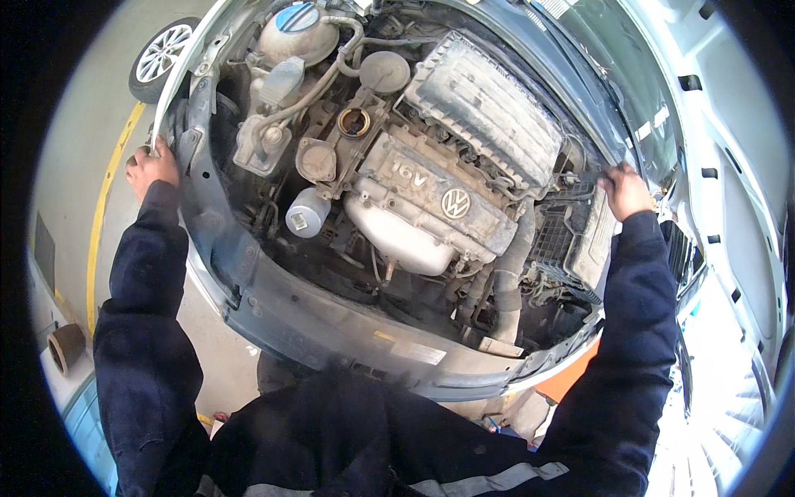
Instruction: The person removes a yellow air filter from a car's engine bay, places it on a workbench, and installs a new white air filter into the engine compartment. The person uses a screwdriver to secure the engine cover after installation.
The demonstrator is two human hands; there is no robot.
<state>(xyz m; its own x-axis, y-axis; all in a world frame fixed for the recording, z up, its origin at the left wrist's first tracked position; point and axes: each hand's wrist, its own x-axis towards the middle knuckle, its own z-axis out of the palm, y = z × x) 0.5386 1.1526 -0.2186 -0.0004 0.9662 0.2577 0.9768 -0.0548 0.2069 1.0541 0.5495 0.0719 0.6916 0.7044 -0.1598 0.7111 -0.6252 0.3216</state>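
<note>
A dusty car engine (447,199) lies under the open hood. At the left side of the engine bay, my left hand (153,170) has its fingers curled over the edge of the fender (172,103). Across the bay, above the battery area, my right hand (627,192) is closed, its fingertips by a small dark part that I cannot make out. Just below it sits a dusty black box with a grid-like side (571,232). The round oil filler neck (354,123) on the engine stands uncapped, with a dark inside.
A blue-capped reservoir (296,18) is at the far left of the bay. A white oil filter (307,214) sits at the engine's left. The front crossmember (331,331) runs before my body. A wheel (164,54) and a yellow floor line (106,195) lie beyond the car.
</note>
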